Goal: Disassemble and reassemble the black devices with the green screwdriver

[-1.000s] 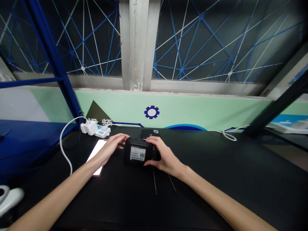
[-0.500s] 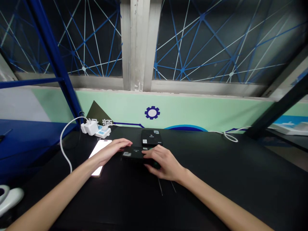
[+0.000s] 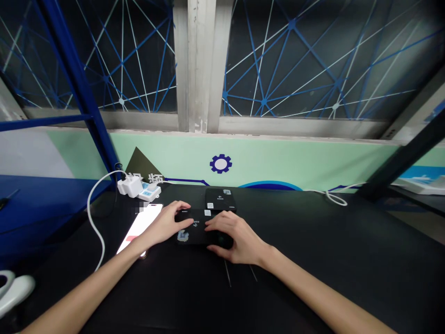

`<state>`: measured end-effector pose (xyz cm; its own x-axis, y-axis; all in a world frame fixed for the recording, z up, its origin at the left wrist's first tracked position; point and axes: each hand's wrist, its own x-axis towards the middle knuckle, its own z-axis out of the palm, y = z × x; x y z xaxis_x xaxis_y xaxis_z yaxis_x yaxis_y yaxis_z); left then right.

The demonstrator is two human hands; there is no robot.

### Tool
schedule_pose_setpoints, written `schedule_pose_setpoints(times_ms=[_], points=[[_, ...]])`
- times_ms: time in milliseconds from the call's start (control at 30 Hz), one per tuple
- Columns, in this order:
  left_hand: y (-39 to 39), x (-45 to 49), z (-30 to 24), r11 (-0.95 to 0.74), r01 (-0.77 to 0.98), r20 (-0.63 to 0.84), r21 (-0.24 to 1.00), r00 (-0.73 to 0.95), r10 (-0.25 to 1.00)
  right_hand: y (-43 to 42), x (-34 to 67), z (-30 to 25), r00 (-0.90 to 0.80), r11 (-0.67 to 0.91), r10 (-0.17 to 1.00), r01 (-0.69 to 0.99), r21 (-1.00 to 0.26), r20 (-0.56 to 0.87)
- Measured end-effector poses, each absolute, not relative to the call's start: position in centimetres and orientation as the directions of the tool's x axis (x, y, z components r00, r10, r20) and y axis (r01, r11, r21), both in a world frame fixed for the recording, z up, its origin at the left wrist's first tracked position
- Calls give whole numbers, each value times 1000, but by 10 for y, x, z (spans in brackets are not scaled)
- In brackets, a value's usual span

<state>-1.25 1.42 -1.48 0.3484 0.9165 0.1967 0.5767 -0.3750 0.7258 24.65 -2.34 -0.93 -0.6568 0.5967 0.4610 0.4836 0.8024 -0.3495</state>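
Observation:
A flat black box (image 3: 194, 231) with small stickers lies face up on the black table (image 3: 313, 260). My left hand (image 3: 166, 225) grips its left end, fingers curled over the far corner and thumb on top. My right hand (image 3: 237, 236) covers its right end, fingers across the top and thumb at the near edge. Two thin dark rods (image 3: 227, 274) stick out from under the box towards me. A second black box (image 3: 220, 200) lies just behind it.
A phone with a lit screen (image 3: 138, 226) lies left of my left hand. Behind it sit a white charger (image 3: 129, 186) and a small power strip (image 3: 150, 191), with a white cable (image 3: 91, 218) looping left. Another white cable (image 3: 335, 198) lies far right. A blue frame post (image 3: 83, 93) rises at left.
The box stood on edge with its label side towards me. Both hands have tipped it down flat onto the table and stay on it. The second box behind has come into sight.

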Motion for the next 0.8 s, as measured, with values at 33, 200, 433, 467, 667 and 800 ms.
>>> schedule_pose_setpoints(times_ms=[33,200,433,467,667,800], points=[[13,-12,-15,-406,611,229,680,349,909,-23,247,-8,-634,789,614,512,-339,471],[8,-11,-9,-428,732,260,530,340,904,-18,251,-6,-539,685,715,667,-293,445],[5,-15,5,-303,879,150,367,265,952,-14,251,-12,-511,630,766,720,-293,391],[4,-15,7,-275,899,130,342,245,961,-15,251,-12,-497,616,776,729,-298,388],[1,-16,11,-182,950,45,253,176,983,-16,248,-13,-418,538,831,771,-341,367],[1,-18,10,-210,936,54,281,203,978,-17,248,-13,-412,527,843,760,-380,347]])
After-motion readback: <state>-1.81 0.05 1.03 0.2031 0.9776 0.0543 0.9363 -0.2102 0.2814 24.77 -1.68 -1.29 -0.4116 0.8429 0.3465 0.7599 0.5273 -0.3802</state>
